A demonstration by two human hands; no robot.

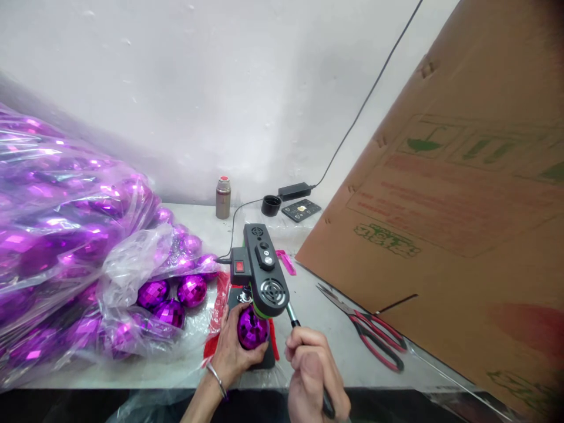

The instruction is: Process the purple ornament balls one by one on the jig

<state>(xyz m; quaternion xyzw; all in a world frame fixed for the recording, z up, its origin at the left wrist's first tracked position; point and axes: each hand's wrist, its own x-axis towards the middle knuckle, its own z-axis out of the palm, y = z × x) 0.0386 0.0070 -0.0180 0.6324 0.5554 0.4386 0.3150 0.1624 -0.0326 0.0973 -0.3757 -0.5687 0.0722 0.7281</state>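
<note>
My left hand [232, 351] cups a shiny purple faceted ball [252, 328] and holds it under the head of a small black press machine [263, 271] with a red switch. My right hand [314, 371] is closed around the machine's lever handle [293, 315], which slants down to the right of the ball. A metal bangle sits on my left wrist. The ball rests on the machine's dark base, over a red mat.
A large clear plastic bag of purple balls [66, 247] fills the left side. A tilted cardboard box [449, 200] stands at right, red-handled scissors [374, 332] before it. A small flask [222, 197], black cap [271, 205] and power adapter [294, 191] sit by the wall.
</note>
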